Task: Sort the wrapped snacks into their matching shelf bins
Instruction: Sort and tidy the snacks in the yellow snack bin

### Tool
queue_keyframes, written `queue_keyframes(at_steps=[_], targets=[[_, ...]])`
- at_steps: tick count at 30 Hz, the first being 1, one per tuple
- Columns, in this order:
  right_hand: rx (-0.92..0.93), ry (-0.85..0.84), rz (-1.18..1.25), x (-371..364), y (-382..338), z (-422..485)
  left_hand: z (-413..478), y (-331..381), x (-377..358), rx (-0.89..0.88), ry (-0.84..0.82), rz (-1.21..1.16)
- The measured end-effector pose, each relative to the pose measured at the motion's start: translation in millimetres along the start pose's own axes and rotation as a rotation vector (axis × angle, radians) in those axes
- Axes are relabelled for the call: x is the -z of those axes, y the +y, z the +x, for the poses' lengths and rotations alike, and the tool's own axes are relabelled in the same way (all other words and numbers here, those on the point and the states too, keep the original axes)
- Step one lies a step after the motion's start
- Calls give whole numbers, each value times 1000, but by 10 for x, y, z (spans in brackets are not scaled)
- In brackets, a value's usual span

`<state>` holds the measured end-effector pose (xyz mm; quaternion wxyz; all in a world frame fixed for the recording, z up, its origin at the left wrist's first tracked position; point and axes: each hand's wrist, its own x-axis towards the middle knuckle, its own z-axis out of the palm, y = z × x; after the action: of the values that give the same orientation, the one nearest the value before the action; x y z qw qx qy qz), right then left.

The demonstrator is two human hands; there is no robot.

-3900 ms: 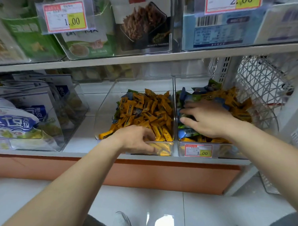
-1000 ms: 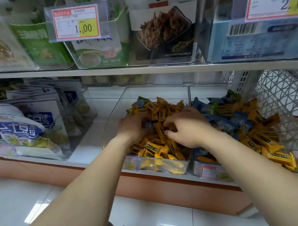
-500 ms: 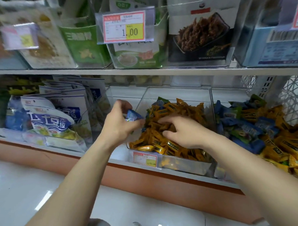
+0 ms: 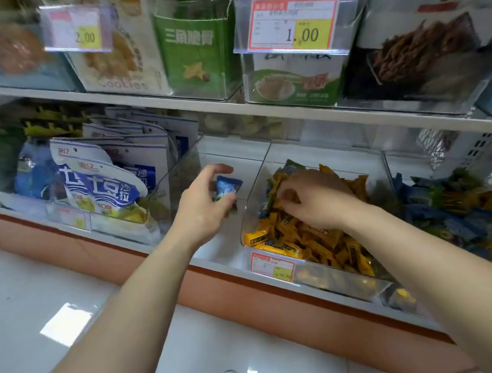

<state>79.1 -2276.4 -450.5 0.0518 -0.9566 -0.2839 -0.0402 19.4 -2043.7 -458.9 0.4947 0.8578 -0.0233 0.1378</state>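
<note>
Blue foil marks the stray here: our left hand [image 4: 200, 208] pinches a blue-wrapped snack [image 4: 228, 188] between thumb and curled fingers, the forefinger lifted above it. A second ago both hands were buried in the yellow snacks [image 4: 297, 237]. Half a second ago the blue piece was just at the left wall of the clear bin [image 4: 254, 186]. Now it hangs outside that wall, over the bare strip of shelf [image 4: 214, 261] between the clear bin and the pouch bin [image 4: 98, 190] at the shelf's left end.

Our right hand [image 4: 310, 200] rests on the yellow heap near the bin's left wall, fingers bent down into the wrappers. We cannot tell whether they grip a piece.

We read the change as one mismatch removed, so the yellow bin is nearer to uniform. The blue piece is not yet sorted. Similar blue wrappers show only in the mixed bin [image 4: 451, 208] toward the shelf's right end, well apart from the left hand and beyond the yellow bin. That bin itself holds yellow pieces among the blue, so we judge much sorting remains.
</note>
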Motion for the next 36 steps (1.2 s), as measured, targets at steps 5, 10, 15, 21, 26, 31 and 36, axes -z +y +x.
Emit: queue_keyframes(at_steps=[5,10,15,21,26,31,36], targets=[[-12,-111,103,-294,-179,288,-8,-5,0,50,0,-65],[-109,77,168,-285,-136,203,-31,49,17,39,10,-150],[-320,280,663,50,-127,-274,-123,286,-89,44,-59,-396],[-501,399,1210,350,-287,-784,-263,658,-409,70,-86,-514],[-438,295,1434,430,-294,-902,-291,746,-476,158,-232,-720],[-290,192,903,373,-154,-747,-233,564,-247,61,-92,-420],[-89,-232,619,-25,-347,-363,-160,330,-5,39,90,-298]])
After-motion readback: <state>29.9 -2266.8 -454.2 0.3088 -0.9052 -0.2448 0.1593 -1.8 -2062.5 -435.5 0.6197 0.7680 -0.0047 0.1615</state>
